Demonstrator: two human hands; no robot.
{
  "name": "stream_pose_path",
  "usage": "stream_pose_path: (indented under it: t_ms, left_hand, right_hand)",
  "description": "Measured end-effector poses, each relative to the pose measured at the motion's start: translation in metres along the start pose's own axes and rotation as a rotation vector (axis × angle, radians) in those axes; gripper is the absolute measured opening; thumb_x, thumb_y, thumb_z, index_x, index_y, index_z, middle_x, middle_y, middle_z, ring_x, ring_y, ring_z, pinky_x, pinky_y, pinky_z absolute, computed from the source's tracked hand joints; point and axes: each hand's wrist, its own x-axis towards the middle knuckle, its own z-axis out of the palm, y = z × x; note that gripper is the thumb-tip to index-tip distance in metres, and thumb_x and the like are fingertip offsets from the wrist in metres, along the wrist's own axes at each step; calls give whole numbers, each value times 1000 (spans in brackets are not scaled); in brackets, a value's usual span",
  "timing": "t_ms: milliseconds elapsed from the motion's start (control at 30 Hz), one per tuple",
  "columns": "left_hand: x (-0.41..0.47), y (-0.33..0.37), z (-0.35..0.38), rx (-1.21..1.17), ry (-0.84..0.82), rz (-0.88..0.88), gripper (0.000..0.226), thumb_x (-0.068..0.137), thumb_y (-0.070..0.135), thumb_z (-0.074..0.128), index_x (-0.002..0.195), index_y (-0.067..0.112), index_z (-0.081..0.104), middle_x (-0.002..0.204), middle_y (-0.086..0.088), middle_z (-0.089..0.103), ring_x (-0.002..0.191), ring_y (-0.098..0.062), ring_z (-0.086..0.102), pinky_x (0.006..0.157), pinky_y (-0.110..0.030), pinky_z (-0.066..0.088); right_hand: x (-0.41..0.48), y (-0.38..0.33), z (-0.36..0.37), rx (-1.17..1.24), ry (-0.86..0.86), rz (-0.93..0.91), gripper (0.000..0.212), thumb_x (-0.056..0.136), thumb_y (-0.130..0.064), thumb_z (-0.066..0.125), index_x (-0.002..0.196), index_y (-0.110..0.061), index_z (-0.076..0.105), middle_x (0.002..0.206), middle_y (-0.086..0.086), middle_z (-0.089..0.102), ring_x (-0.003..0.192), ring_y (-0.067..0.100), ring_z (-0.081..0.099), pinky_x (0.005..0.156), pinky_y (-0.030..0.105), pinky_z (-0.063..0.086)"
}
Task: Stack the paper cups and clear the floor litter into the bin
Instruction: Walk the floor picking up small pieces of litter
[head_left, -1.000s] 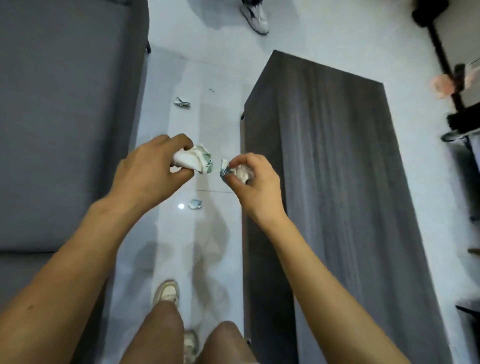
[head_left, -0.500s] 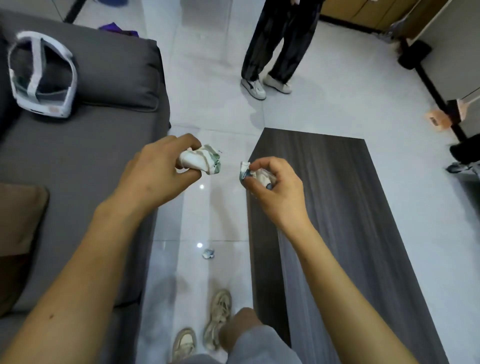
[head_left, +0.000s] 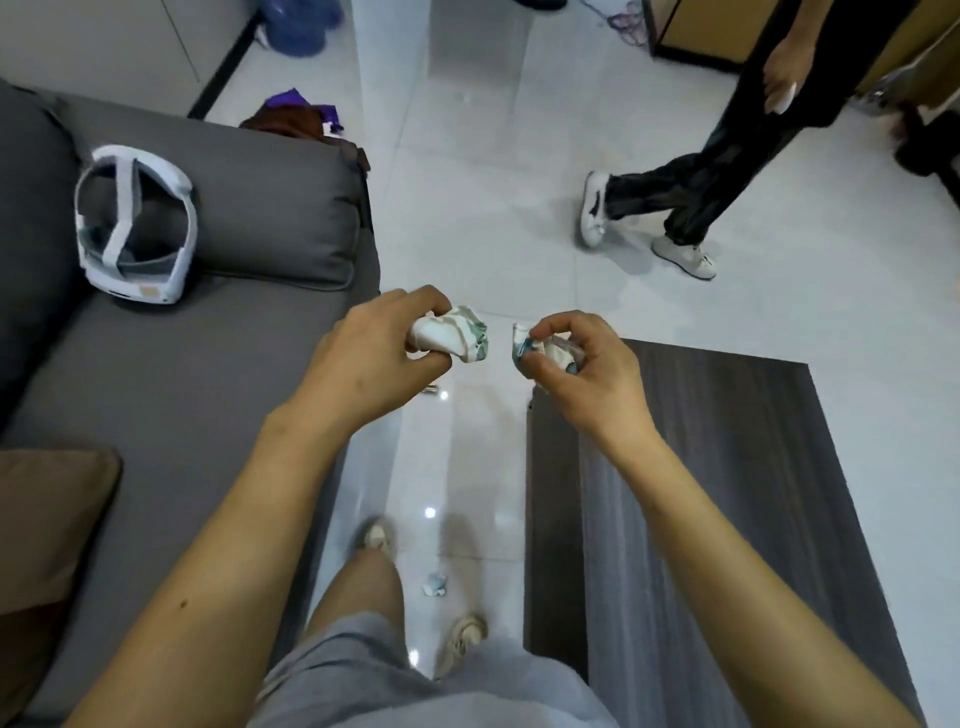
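Observation:
My left hand (head_left: 374, 358) grips a crumpled white and green paper wad (head_left: 457, 335) at mid-frame. A short gap to its right, my right hand (head_left: 582, 369) pinches a smaller crumpled paper wad (head_left: 540, 348) between thumb and fingers. Both hands hover above the tiled floor, between the sofa and the table. One more small crumpled scrap (head_left: 435, 584) lies on the floor by my feet. A tiny dark bit of litter (head_left: 431, 389) shows on the floor just under my left hand. No bin and no paper cups are in view.
A grey sofa (head_left: 182, 389) fills the left, with a white headset (head_left: 132, 223) and a brown cushion (head_left: 47, 525) on it. A dark wooden table (head_left: 727, 519) stands on the right. Another person's legs (head_left: 691, 187) stride across the floor at upper right.
My view has tilted up and forward, showing more sofa and room. Both hands keep their wads, held slightly farther apart. The other person has stepped to the right.

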Motion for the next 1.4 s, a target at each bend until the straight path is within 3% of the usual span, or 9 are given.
stream_pose_path:
  t_ms: [133, 367, 567, 733, 867, 1033, 1400]
  left_hand:
    - [74, -44, -27, 16, 12, -4, 36, 62, 43, 44, 95, 34, 54, 91, 5, 61, 86, -21, 56, 77, -43, 49]
    - [213, -76, -98, 48, 7, 13, 33, 65, 36, 48, 97, 33, 54, 95, 3, 62, 87, -24, 57, 79, -45, 49]
    - [317, -79, -97, 56, -42, 28, 32, 67, 35, 50, 99, 29, 55, 94, -1, 63, 86, -25, 57, 76, -45, 49]
    - [427, -65, -62, 60, -94, 24, 39, 64, 35, 48, 101, 26, 56, 93, -4, 62, 86, -26, 55, 77, -44, 48]
    - [530, -49, -39, 99, -53, 36, 32, 70, 29, 57, 102, 23, 57, 93, -5, 63, 86, -28, 57, 77, -45, 48]
    - [647, 2, -18, 90, -37, 11, 33, 67, 34, 53, 100, 27, 56, 88, 0, 61, 83, -25, 56, 77, -45, 49]
    - [916, 112, 87, 125, -128, 121, 27, 73, 30, 57, 100, 31, 55, 94, 3, 62, 82, -19, 55, 77, -39, 48]
  right_hand:
    - [86, -4, 42, 34, -31, 5, 31, 75, -13, 70, 71, -40, 55, 88, -13, 55, 74, 14, 59, 69, 24, 48]
    - [230, -40, 90, 36, -14, -37, 29, 78, -15, 68, 72, -38, 53, 91, -12, 54, 81, 17, 59, 71, 19, 46]
    - [322, -22, 78, 42, 28, 29, 27, 78, -15, 66, 72, -38, 53, 90, -17, 53, 78, 13, 59, 62, 9, 43]
    - [418, 19, 49, 33, 61, 43, 28, 78, -16, 66, 71, -39, 52, 89, -15, 52, 78, 16, 59, 66, 17, 46]
    - [518, 47, 12, 53, 54, 28, 26, 78, -16, 67, 72, -37, 54, 89, -16, 53, 82, 18, 60, 70, 24, 48]
    - [634, 67, -51, 51, 12, 1, 28, 78, -15, 67, 72, -38, 52, 86, -20, 52, 79, 11, 58, 65, 8, 44]
    - [847, 168, -210, 51, 148, 79, 25, 77, -17, 68, 74, -38, 54, 90, -19, 54, 78, 5, 58, 65, 8, 44]
